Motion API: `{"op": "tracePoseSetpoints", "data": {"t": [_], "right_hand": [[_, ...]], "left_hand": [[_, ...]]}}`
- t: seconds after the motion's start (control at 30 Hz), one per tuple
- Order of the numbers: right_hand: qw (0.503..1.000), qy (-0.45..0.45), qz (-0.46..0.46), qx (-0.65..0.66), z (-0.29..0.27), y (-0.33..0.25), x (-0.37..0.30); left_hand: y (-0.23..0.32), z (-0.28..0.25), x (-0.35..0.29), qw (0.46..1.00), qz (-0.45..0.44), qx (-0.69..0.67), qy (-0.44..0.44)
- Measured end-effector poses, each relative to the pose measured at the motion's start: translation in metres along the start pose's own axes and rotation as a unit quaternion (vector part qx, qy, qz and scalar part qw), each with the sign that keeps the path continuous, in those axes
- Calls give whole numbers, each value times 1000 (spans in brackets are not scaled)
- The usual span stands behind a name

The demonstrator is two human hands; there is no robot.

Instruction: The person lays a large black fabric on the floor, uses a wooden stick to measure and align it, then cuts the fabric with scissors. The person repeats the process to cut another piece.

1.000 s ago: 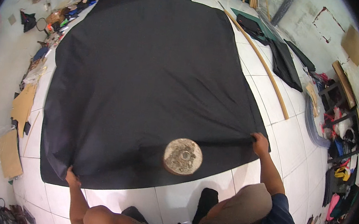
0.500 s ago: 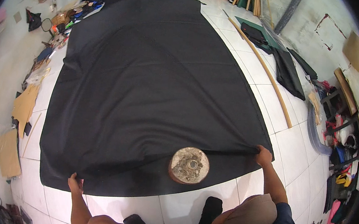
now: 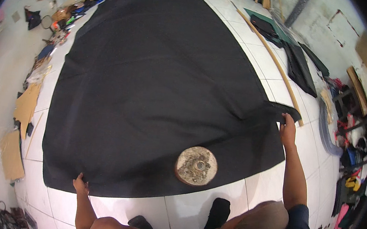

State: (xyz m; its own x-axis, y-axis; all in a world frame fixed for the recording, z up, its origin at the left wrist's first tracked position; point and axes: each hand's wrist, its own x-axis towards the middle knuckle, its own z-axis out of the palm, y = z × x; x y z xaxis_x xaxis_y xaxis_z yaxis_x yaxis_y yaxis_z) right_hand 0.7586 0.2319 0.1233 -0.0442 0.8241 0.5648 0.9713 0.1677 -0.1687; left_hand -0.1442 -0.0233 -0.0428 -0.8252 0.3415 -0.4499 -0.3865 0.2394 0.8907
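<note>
Cloth, black and wide, lies over the white tiled floor before me. My right grip pinches its right edge, where a fold juts out to the near end of a stick. My left grip rests at the near left edge; whether it pinches, I cannot tell. A round block sits on the cloth's near part.

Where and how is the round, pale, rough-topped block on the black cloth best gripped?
Probably two-handed, by opposite flanks of the round, pale, rough-topped block, coming from the near side: it stands close to the near edge of the black cloth, its circular outline offers matching flanks, and its top shows a small central ring but no handle.
</note>
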Motion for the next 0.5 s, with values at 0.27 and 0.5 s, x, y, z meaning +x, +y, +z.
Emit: {"op": "tracePoseSetpoints", "data": {"t": [0.27, 0.5], "right_hand": [[917, -296, 259, -60, 18, 84, -96], [871, -389, 240, -182, -12, 134, -107]], "left_hand": [[-20, 10, -22, 996, -28, 59, -53], [-21, 59, -72, 995, -66, 60, -51]]}}
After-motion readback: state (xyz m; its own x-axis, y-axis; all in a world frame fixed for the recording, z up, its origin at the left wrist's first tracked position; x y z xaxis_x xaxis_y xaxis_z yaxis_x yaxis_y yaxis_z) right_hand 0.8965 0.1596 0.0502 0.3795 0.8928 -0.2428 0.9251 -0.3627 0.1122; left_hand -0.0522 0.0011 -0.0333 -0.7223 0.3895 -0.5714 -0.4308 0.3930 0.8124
